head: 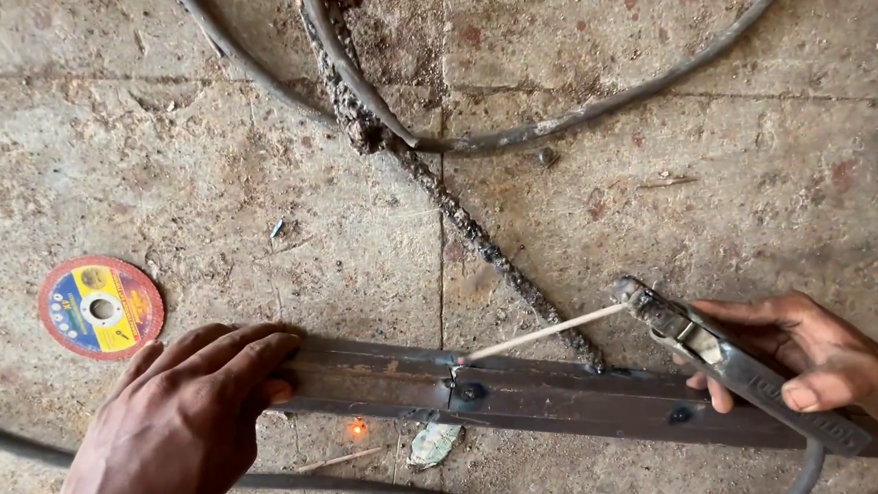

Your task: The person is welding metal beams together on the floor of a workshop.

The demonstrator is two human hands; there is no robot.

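the bar (567, 396) lies across the floor (204, 149). the left hand (183, 426) rests on its left end. the holder (736, 372) is over its right part, and the rod (544, 333) reaches the bar's middle. the disc (101, 307) lies left behind the bar, the cables (513, 133) far behind it.

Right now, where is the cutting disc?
In the head view the round cutting disc lies flat on the concrete floor at the far left, just beyond the left hand resting on the steel bar.
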